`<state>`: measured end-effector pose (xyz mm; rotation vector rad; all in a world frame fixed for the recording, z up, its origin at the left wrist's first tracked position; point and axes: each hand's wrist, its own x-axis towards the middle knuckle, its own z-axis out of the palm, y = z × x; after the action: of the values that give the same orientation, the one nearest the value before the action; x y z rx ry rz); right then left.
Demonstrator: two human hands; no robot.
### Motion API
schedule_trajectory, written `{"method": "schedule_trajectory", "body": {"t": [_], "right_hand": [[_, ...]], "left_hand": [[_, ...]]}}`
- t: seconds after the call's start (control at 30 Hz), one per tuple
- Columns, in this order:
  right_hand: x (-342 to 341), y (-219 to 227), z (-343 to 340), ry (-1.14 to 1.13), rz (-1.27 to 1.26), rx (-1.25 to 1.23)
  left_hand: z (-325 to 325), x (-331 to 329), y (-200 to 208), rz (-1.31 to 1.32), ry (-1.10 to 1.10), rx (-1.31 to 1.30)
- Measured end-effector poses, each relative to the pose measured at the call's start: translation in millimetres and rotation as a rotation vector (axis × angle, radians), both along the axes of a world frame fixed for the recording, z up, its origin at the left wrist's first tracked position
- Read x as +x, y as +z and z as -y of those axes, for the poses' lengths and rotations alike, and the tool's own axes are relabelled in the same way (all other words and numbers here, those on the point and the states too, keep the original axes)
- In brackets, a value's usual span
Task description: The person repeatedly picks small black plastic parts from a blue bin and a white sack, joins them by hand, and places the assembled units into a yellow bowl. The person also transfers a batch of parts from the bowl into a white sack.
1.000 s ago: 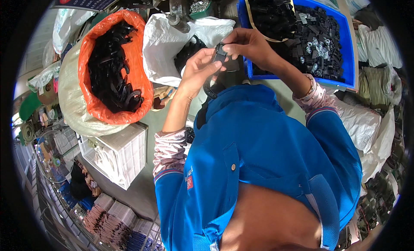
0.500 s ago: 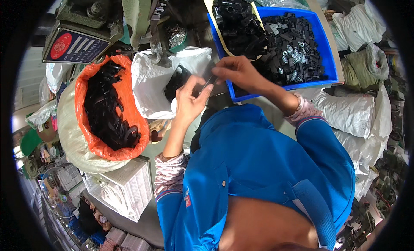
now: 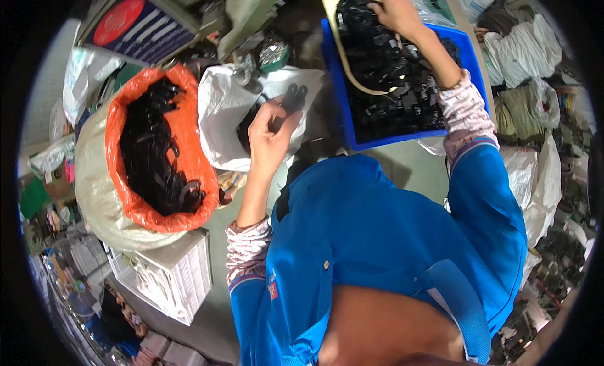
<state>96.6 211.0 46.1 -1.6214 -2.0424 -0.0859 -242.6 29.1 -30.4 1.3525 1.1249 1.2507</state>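
My left hand (image 3: 270,132) is closed on a flat black part (image 3: 293,99) with two rounded ends pointing up. It is over the right side of an open white bag (image 3: 220,117) with black pieces inside. To the far right, the bent fingers of my right hand (image 3: 397,12) are down among small black parts (image 3: 362,39) in a cream-coloured tray (image 3: 341,55). Whether a piece is between its fingertips is hidden. Under the tray, a blue bin (image 3: 396,138) contains more black pieces.
An orange-lined sack (image 3: 196,146) of curved black parts stands at left, above a white crate (image 3: 192,284). Behind the white bag are a green bowl (image 3: 274,65) of small metal pieces and a machine with a dark plate (image 3: 148,29). White sacks (image 3: 519,48) line the right.
My right hand has left my left hand and moved up and right to the tray. The left hand has shifted slightly left, the black part still in it. The view has shifted somewhat.
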Motion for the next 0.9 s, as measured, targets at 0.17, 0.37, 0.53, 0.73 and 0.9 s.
{"method": "schedule_trajectory", "body": {"t": [0.17,0.37,0.53,0.73,0.9], "right_hand": [[-65.1,5.0,75.6,0.216,-0.407,-0.229],[-144.9,-26.8,121.4,0.525,-0.818,-0.673],[-169.6,-24.1,116.1,0.558,-0.655,-0.507],[-193.9,-31.0,108.9,0.599,-0.49,-0.352],[-215.7,-44.2,103.4,0.553,-0.594,-0.356]], "left_hand": [[-3.7,-40.8,-11.7,-0.129,0.019,-0.007],[-13.2,-61.3,8.0,-0.248,-0.071,0.082],[-25.7,-79.2,2.8,-0.259,-0.142,0.181],[-41.1,-92.2,14.7,-0.409,-0.141,0.286],[-60.8,-113.9,16.3,-0.579,-0.145,0.439]]}}
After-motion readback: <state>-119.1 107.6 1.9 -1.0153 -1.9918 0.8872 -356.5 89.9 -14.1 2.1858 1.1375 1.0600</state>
